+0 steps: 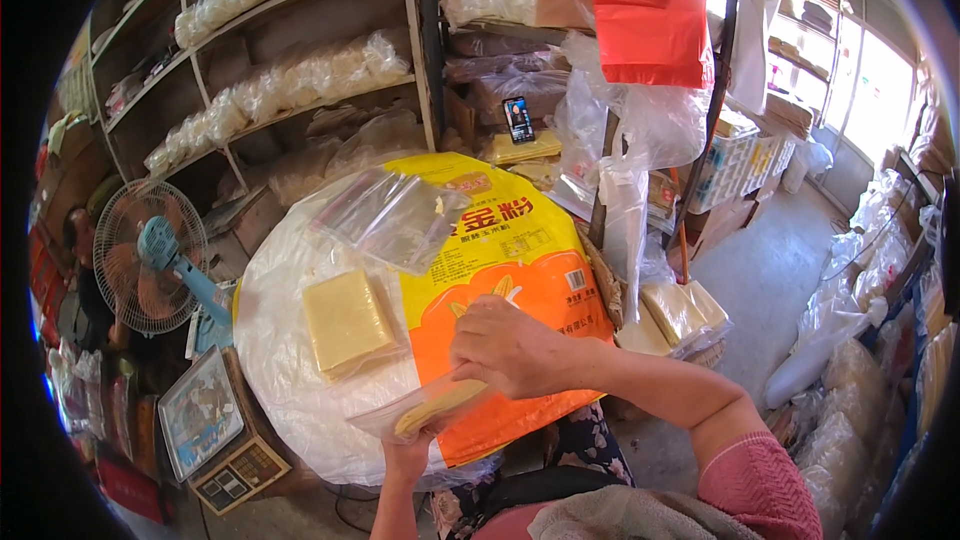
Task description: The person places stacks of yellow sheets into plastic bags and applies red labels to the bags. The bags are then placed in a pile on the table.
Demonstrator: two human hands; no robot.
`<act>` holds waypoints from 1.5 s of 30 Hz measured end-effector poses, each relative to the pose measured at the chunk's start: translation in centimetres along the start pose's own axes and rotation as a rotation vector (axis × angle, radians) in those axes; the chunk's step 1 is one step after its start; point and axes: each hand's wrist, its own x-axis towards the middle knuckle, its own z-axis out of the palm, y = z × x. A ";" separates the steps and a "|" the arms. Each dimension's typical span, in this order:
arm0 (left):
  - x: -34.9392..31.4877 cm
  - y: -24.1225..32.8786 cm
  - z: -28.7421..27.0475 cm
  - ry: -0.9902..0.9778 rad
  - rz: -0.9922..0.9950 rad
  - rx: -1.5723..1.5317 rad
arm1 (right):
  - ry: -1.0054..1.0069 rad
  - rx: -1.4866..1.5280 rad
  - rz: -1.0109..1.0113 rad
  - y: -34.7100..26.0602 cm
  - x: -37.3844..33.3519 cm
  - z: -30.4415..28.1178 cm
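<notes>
Over the near edge of the round work surface, I hold a clear plastic bag (372, 424) tilted, with a flat stack of pale yellow sheets (437, 410) inside it. My left hand (408, 454) grips the bag from below; its fingers are partly hidden behind the plastic. My right hand (515, 348) is closed at the bag's upper right end; its fingertips are out of sight. Beyond them lies a bagged yellow block (347, 324). Farther back, several flat clear bags (392, 218) are spread on a yellow-and-orange printed sack (560, 305) and white sheeting (285, 360).
At the left stand a large fan (150, 255), a small blue fan (190, 280) and a weighing scale (215, 415). Shelves (290, 105) of bagged goods line the back. A phone (517, 120) is propped there, below hanging red bags (648, 15). Wrapped packs (675, 315) sit right.
</notes>
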 end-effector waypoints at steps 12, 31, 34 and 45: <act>-0.3 0.7 0.6 -0.011 -0.003 0.083 | 0.037 0.096 0.013 -0.4 0.0 1.6; -0.5 1.4 1.3 0.014 0.086 0.090 | 0.004 0.147 0.019 -1.5 0.4 2.6; -0.6 0.8 0.7 -0.014 0.003 0.086 | -0.012 0.196 0.006 -2.0 0.8 3.0; -0.8 1.4 1.1 0.011 -0.006 0.062 | -0.017 0.224 -0.007 -2.6 1.4 3.0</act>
